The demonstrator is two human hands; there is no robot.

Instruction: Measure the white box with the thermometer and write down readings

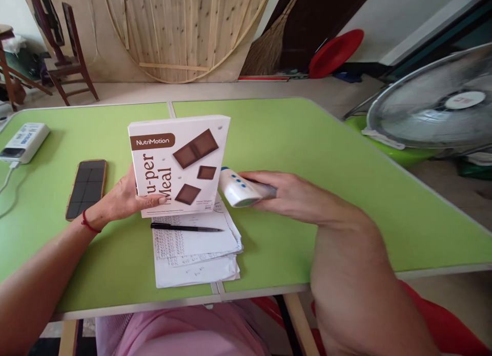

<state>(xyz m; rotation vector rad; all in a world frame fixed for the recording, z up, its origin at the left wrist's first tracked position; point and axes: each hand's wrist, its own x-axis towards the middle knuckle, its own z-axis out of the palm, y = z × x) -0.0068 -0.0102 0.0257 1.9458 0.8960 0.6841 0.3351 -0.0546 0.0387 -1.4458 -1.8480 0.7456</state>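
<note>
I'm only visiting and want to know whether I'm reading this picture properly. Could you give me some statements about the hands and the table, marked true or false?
1. The left hand holds the NutriMotion box. True.
2. The black pen lies on the handwritten papers. True.
3. The right hand holds the black pen. False: it holds a white handheld device with blue dots.
4. The smartphone lies to the right of the box. False: it lies to the left.
5. A red bracelet circles the left wrist. True.
</note>
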